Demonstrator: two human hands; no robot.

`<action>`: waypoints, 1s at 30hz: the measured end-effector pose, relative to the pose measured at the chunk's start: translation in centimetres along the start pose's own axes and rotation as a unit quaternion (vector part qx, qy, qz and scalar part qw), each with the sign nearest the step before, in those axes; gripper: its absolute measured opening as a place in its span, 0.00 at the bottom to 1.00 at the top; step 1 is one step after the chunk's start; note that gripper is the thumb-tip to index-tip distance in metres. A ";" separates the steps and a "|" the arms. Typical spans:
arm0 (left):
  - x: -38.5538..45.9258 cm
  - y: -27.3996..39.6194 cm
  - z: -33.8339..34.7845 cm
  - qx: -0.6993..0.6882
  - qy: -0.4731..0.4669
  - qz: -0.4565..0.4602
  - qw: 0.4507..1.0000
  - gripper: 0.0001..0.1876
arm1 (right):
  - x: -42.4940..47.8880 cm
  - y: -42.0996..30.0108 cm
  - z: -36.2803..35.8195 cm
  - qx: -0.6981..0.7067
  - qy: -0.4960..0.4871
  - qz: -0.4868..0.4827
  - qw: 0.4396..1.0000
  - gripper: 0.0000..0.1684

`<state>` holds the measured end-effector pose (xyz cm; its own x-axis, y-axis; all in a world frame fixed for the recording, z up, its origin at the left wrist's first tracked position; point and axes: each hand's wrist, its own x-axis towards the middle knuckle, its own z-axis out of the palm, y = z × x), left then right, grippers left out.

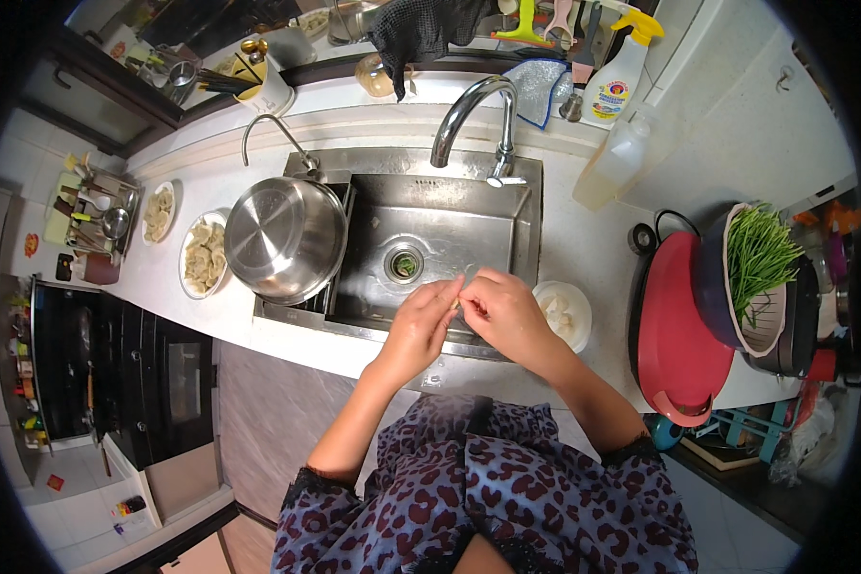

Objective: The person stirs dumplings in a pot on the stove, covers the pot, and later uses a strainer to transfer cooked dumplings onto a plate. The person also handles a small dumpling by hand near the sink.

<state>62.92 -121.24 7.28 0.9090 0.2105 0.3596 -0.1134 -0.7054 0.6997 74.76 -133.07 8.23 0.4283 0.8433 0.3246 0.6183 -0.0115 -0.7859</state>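
Observation:
My left hand (422,321) and my right hand (508,310) meet over the near edge of a stainless steel sink (466,215). Between their fingertips they pinch a small pale piece (455,305), mostly covered by the fingers; it looks like a garlic clove. Just right of my right hand, a white bowl (586,324) holds several whitish peeled cloves (558,313). Green scraps (404,266) lie in the sink drain.
An upturned steel pot (283,237) rests over the sink's left side, beside plates of dumplings (205,257). A chrome faucet (506,129) arches over the basin. Rightward are a red oval board (678,323), a colander of chives (760,255) and a spray bottle (615,79).

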 end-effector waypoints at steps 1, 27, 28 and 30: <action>-0.1 0.0 0.0 -0.004 -0.003 -0.006 1.000 0.23 | 0.0 0.0 0.0 -0.002 -0.005 0.004 1.000 0.08; -0.2 -0.1 0.1 -0.426 0.063 -0.223 0.875 0.19 | -1.2 4.6 0.7 -0.030 0.054 0.061 0.996 0.05; -0.3 -0.2 0.2 -0.409 0.061 -0.227 0.882 0.19 | -0.9 3.7 0.6 -0.019 0.058 0.060 0.996 0.05; -0.4 -0.3 0.2 -0.348 0.050 -0.225 0.909 0.19 | -0.3 1.9 0.3 0.002 0.067 0.058 0.996 0.06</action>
<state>62.68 -121.23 6.77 0.8891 0.4567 -0.0297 0.0032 0.0587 0.9983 75.61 -133.23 6.46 0.5810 0.7570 0.2991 0.5570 -0.1018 -0.8243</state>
